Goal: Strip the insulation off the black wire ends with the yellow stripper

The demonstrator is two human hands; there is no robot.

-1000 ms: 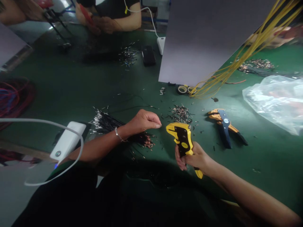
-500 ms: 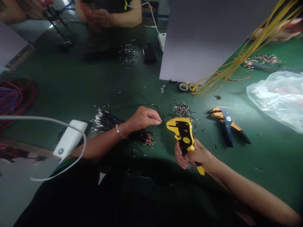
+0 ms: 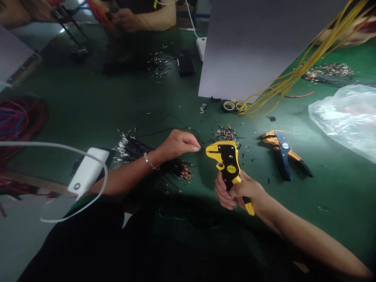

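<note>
My right hand [image 3: 236,192] is wrapped round the handles of a yellow and black wire stripper [image 3: 230,162], its jaws turned to the left. Just left of those jaws, my left hand [image 3: 180,145] is closed in a pinch; whatever sits between thumb and forefinger is too small to make out. Under my left wrist lies a bundle of black wires [image 3: 133,149], with silvery ends to the left and bare copper ends [image 3: 186,172] to the right. Behind the stripper is a small heap of cut wire scraps [image 3: 227,134].
A second stripper, blue and orange [image 3: 282,150], lies at right, near a clear plastic bag [image 3: 346,117]. Tape rolls [image 3: 228,105] and yellow wires [image 3: 293,84] are by a grey panel [image 3: 252,47]. A white power bank [image 3: 89,172] with a cable is at left. Co-workers' hands [image 3: 126,19] show across the table.
The wire stripper has risen very slightly toward my left fingertips. My left hand keeps its pinch in nearly the same place. Across the table, a co-worker's hands have shifted a little.
</note>
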